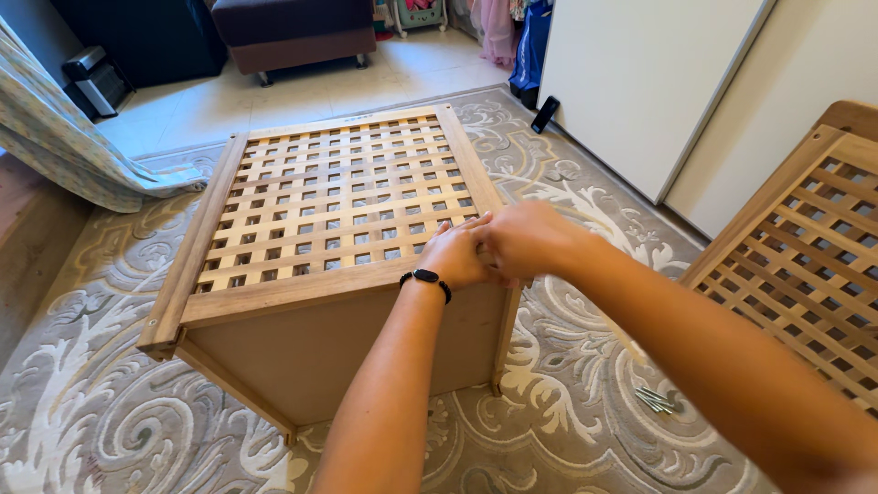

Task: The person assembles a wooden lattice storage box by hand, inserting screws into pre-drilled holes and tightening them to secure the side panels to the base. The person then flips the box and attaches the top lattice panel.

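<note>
both hands are brought together at the near right corner of a wooden lattice box (338, 197); the left hand (457, 256), with a black wristband (426, 277) just behind it, is curled with its fingers pressed onto the corner's top edge; the right hand (526, 238) is closed against the left hand, and whether anything is pinched between them cannot be told; the box is stood on a patterned rug (101, 402), extending away from the hands; a second lattice panel (805, 265) is seen to the right of the right hand; a few metal screws (655, 400) are laid on the rug below the right forearm.
</note>
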